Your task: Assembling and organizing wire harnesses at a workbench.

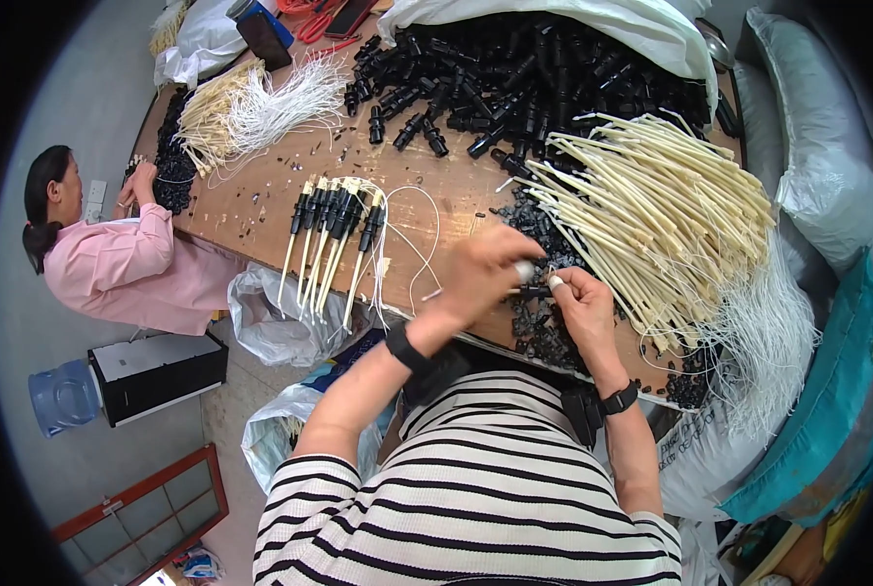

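The left hand (485, 273) is blurred; its fingers are seen partly curled, with some space between them, and whether anything is gripped in it cannot be told. The right hand (587, 311) is held lower, towards four o'clock of it, with thumb and forefinger brought together and clamped on the near end of a black fitting (529, 291). A dark band is worn on each wrist.

Towards twelve o'clock from both hands, a broad heap of black connectors (544, 83) is spread over the brown table (407, 171). Between one and two o'clock of the right hand, a thick bundle of cream rods (651, 220) is laid slantwise, and white threads (764, 332) are trailed from it towards three o'clock. Between nine and ten o'clock of the left hand, a row of rods with black sleeves (334, 234) is laid out, the lower ends pointed over the table edge. At eight o'clock of the right hand, small dark pieces (544, 337) are scattered in a pile.

The black fitting itself is short, slim and set nearly level between the two hands, at ten o'clock of the right one; its finer detail is hidden by the fingers and blur.
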`<action>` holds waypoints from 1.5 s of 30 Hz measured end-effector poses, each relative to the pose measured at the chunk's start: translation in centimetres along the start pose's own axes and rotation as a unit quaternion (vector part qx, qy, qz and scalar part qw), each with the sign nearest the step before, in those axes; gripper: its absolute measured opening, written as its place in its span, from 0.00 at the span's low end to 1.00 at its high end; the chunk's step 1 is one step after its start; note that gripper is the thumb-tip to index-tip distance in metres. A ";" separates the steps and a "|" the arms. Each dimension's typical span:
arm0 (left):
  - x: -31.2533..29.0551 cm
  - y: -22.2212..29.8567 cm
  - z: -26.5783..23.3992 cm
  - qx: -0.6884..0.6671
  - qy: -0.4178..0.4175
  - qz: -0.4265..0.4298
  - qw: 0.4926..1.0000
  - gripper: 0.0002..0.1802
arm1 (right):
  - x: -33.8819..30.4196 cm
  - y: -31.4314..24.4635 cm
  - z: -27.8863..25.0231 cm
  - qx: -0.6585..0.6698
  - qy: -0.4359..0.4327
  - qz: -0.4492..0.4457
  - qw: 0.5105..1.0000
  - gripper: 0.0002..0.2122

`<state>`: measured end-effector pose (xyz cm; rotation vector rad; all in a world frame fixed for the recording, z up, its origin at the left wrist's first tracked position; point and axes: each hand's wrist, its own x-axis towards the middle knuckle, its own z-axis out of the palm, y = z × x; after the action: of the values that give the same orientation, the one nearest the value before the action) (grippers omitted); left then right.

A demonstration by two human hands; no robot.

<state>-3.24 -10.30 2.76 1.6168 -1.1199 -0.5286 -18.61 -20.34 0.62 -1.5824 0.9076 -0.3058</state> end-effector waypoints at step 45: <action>-0.6 0.6 -0.6 0.080 -0.127 -0.145 0.978 0.21 | -1.4 -2.3 -1.8 -0.272 -0.004 -0.391 0.879 0.20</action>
<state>-3.25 -9.49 3.45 1.9076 -1.1415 -0.8736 -19.88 -20.71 3.60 -2.4452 0.2952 -0.6441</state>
